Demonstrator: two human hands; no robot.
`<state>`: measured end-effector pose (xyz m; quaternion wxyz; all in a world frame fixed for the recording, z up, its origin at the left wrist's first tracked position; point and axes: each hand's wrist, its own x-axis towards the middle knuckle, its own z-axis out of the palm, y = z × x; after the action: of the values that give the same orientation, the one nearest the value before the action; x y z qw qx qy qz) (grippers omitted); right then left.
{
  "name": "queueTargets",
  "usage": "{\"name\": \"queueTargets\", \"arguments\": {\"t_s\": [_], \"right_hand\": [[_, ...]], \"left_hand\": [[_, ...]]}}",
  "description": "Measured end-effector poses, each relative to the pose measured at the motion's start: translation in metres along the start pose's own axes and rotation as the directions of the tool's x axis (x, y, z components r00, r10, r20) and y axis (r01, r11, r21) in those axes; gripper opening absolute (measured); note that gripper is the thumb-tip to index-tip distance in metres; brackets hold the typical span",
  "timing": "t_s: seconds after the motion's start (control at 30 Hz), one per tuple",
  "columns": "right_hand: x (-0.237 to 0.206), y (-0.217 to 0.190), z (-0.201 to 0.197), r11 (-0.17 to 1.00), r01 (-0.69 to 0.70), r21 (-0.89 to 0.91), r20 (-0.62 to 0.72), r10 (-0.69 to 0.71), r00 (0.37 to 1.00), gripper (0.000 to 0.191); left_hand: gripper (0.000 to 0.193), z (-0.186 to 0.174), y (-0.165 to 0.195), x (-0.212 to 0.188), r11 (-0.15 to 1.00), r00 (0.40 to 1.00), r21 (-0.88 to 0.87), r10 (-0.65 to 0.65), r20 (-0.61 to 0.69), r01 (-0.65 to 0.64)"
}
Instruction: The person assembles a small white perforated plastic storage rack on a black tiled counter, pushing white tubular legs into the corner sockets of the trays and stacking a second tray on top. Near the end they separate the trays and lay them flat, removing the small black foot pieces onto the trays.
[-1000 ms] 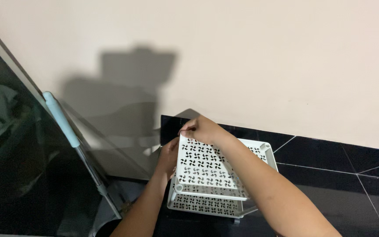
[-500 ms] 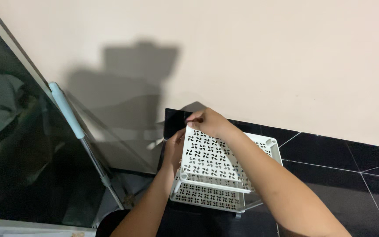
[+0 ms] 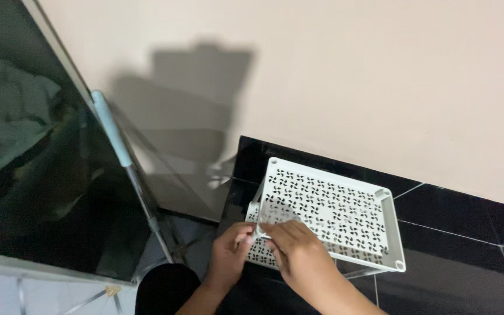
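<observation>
The white perforated tray (image 3: 331, 213) now lies nearly level over the black tiled floor (image 3: 456, 239), close under the cream wall (image 3: 351, 87), with a second perforated tier showing just beneath its near left edge; half a second ago it stood tilted up towards the camera, its far edge raised by the right hand, and most of its top face was hidden behind that arm; now the whole patterned top is in view, corner sockets and all.

Both hands have come down to the tray's near left corner; the left hand (image 3: 231, 251) is curled at the edge, thumb and fingers pinched on the rim there; the right hand (image 3: 298, 251) lies over the near edge just beside it, fingers bent and closing on the same stretch of rim, so the two hands almost touch; earlier the right hand gripped the top edge and the left was behind the tray.

The dark glass panel (image 3: 42, 163) with its pale blue handle (image 3: 112, 128) stays at the left; the shadow on the wall has shifted only slightly.
</observation>
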<state>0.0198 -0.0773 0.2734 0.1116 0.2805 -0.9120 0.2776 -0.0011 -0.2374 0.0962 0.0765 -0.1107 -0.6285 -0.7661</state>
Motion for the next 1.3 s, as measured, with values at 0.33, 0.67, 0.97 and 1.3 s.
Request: {"name": "queueTargets", "arguments": {"t_s": [0.33, 0.67, 0.97, 1.3], "right_hand": [[-0.013, 0.002, 0.031, 0.992, 0.091, -0.083, -0.133, -0.102, 0.986, 0.050], [-0.027, -0.004, 0.003, 0.983, 0.136, -0.125, -0.146, -0.154, 0.977, 0.048], [-0.124, 0.071, -0.062, 0.922, -0.354, -0.158, -0.575, 0.206, 0.792, 0.026], [-0.178, 0.117, -0.056, 0.924, -0.377, -0.065, -0.576, 0.273, 0.770, 0.034]], "left_hand": [[0.013, 0.004, 0.000, -0.004, 0.997, 0.995, -0.007, 0.076, -0.062, -0.077], [0.024, 0.017, 0.027, -0.017, 0.754, 0.859, 0.576, 0.484, -0.164, -0.316], [0.017, 0.109, 0.002, -0.040, 0.919, 0.913, 0.235, 0.228, 0.339, -0.317], [0.029, 0.240, -0.047, -0.016, 0.972, 0.865, 0.224, -0.046, 0.499, -0.077]]}}
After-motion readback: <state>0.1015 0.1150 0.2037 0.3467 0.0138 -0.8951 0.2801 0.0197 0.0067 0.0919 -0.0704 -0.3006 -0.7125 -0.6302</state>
